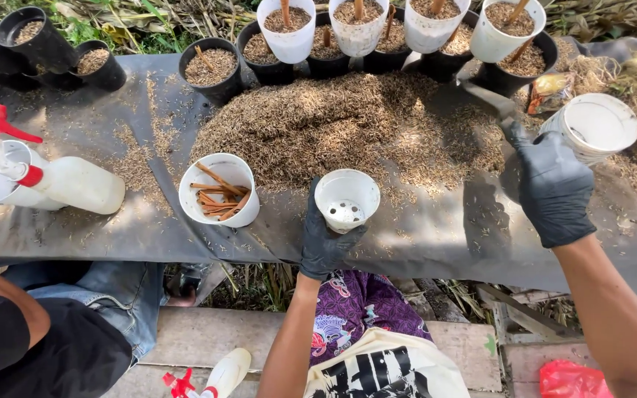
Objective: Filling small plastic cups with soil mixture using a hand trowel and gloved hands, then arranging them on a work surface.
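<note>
My left hand (322,239), in a black glove, holds a small empty white pot (346,199) with holes in its bottom, just above the front of the dark sheet (422,236). Gloved as well, my right hand (551,184) grips the handle of a trowel (489,99) whose blade rests at the right edge of a large heap of brown husk (348,125). A stack of empty white pots (597,125) lies on its side right beside that hand.
A white pot holding brown sticks (219,190) stands left of my left hand. Black and white pots filled with husk (355,29) line the far edge. A white spray bottle with a red trigger (46,173) lies at left. Another person's arm (1,324) shows bottom left.
</note>
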